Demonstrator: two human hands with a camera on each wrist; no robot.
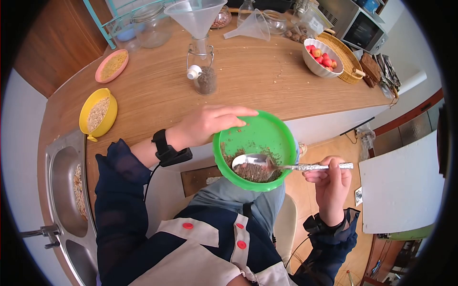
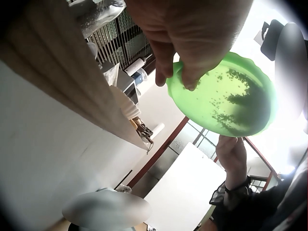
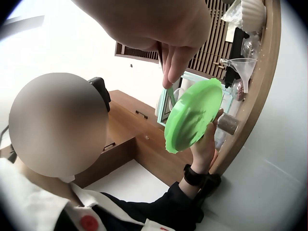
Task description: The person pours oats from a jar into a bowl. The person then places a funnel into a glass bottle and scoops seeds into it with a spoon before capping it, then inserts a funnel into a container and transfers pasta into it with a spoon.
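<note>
My left hand (image 1: 205, 125) grips the rim of a shallow green bowl (image 1: 267, 126), held tilted in front of the counter edge, over the lap. Small dark seeds or grains (image 1: 255, 175) lie along its near side, with a few specks farther up. With its handle pinched in my right hand (image 1: 329, 183), a metal spoon (image 1: 255, 159) reaches over the bowl, its head among the seeds. On the counter beyond the bowl stands a glass swing-top bottle (image 1: 206, 81), partly filled with similar dark seeds. A clear funnel (image 1: 195, 19) sits in its neck.
At the left of the counter are a yellow bowl (image 1: 113, 114) of pale flakes, a pink dish (image 1: 125, 62) and a steel sink (image 1: 51, 162). A white fluted bowl (image 1: 329, 72) of red fruit stands right, near the counter edge. A second funnel (image 1: 255, 26) lies at the back.
</note>
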